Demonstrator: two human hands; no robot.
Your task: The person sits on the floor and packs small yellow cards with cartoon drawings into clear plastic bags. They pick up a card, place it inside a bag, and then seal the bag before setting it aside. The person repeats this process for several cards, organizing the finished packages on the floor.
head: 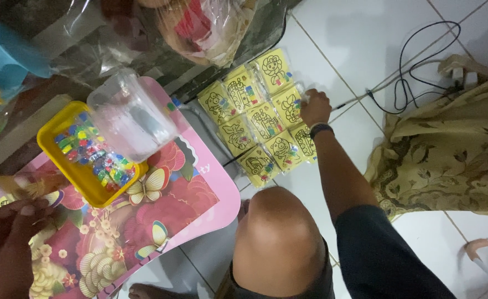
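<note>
My right hand (315, 106), with a dark band on the wrist, reaches out over the white tiled floor. Its fingers are curled on the clear wrapper edge of a yellow picture packet (290, 106). That packet is one of several yellow packets (260, 124) laid in rows on the tiles, each showing a cartoon drawing. My left hand (6, 243) is at the bottom left over the pink table (211, 205). Its fingers pinch a yellowish card (34, 189). My bent knee (280, 238) lies between the two arms.
On the table a yellow tray (49, 145) holds several small coloured tubes, with a clear plastic tub (130, 116) lying over its corner. Plastic bags (211, 27) are piled at the top. A black cable (415, 66) loops on the tiles beside gold patterned cloth (454, 149).
</note>
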